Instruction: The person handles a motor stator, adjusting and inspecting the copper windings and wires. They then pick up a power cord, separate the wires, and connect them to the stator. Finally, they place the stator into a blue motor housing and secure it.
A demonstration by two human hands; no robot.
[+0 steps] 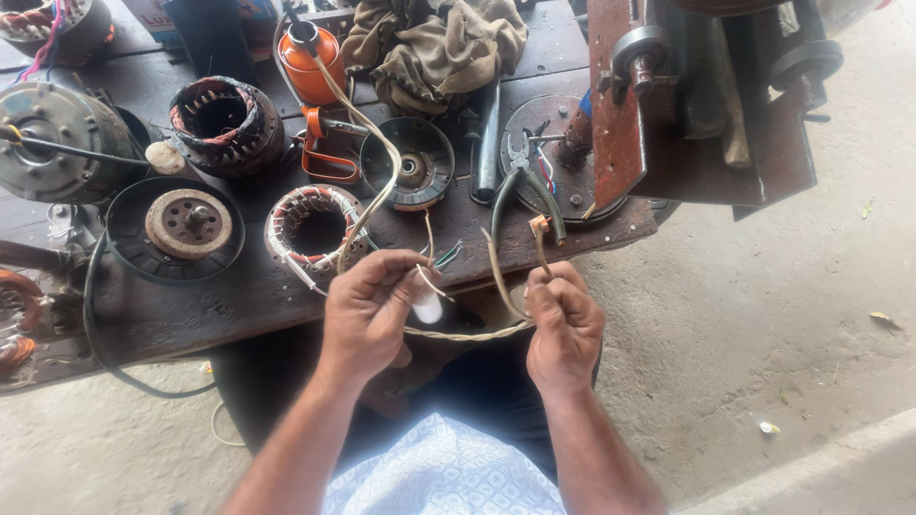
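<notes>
Left hand (367, 310) closed, fingers (396, 277) curled around a small white sleeve piece (428, 307) and pinching a thin wire lead (429, 243) rising just above the fingertips. Right hand (565, 324) also closed, fingers (549, 291) clamped on a tan twisted cord (468, 334) sagging in a shallow loop between both hands, just below the knuckles. Above the right fingers, the cord's free end topped by a small orange terminal (540, 225). Both hands held just in front of the near edge of the dark wooden desk (239, 296), over the lap.

Just beyond the left fingers, on the desk: a wound stator ring (315, 229) with white and reddish coil bindings, a cream cable (367, 133) crossing over it toward an orange can (313, 62) farther back. Farther past the fingers, a round black motor end cover (412, 162). Beyond the right fingers, pliers with dark green handles (525, 195) lying across a round metal plate (563, 157). Well to the left of the left hand, a pulley disc in a black belt (186, 224), a second stator (224, 119) and a grey motor housing (57, 138). At the back, a crumpled khaki cloth (434, 43). To the right, well beyond the right hand, a rusty red metal stand with rollers (706, 95) over the concrete floor (763, 315).
</notes>
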